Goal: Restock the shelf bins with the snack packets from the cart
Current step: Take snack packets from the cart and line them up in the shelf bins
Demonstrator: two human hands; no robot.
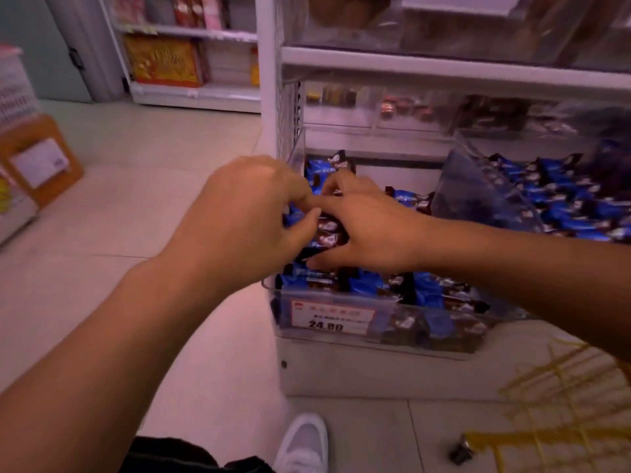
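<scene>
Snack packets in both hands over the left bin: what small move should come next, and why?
Probably lower and release them: both the left hand and right hand grip snack packets directly above the clear bin, already holding matching packets.

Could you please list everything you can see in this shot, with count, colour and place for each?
snack packets: many, blue and brown, filling the clear bin at the shelf's left end
clear bin: one, see-through, low shelf front
second bin: one, clear, to the right, full of blue packets
price label: one, white and red, on the bin front
cart: one, yellow wire, lower right
cardboard box: one, brown, far left on the floor
shoe: one, white, bottom centre
left hand: over the bin, fingers pinching packets
right hand: gripping a bundle of packets over the bin
</scene>
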